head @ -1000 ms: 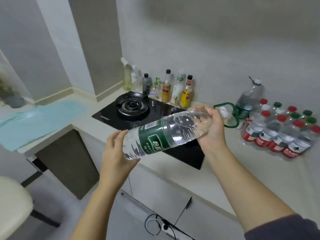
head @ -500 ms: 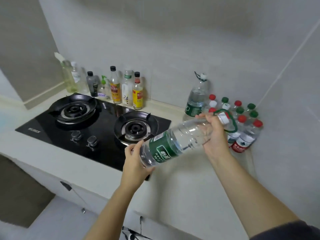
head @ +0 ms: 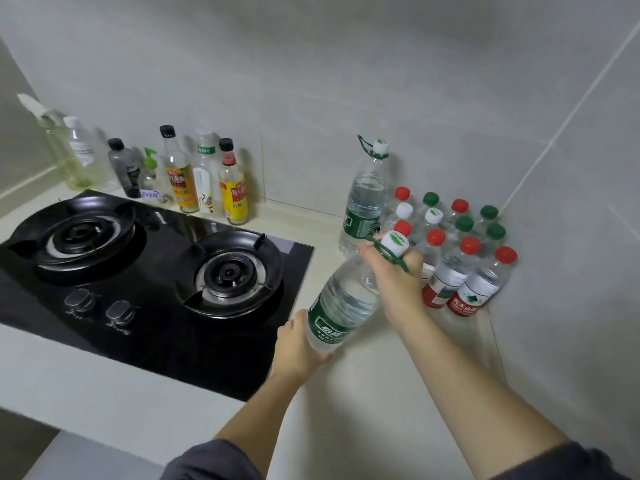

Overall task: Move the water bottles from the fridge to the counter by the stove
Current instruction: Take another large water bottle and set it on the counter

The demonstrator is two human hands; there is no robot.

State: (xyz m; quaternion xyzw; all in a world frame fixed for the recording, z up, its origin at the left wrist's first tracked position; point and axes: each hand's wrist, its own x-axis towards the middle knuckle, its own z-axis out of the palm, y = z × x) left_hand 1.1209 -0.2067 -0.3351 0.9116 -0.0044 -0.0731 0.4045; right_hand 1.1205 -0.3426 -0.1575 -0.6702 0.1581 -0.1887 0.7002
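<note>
two hands: both grip one large water bottle (head: 341, 306), tilted over the counter (head: 363, 410) just right of the stove (head: 156, 299); cannot tell if its base touches down.
left hand (head: 298, 351): fingers curled round the bottle's base.
right hand (head: 391, 278): wrapped round the neck below the white cap (head: 394, 242).
second large bottle (head: 365, 202): upright by the wall, just behind.
small bottles (head: 457, 258): red, green and white caps, packed in the corner.
seasoning bottles (head: 204, 178): row behind the stove.
</note>
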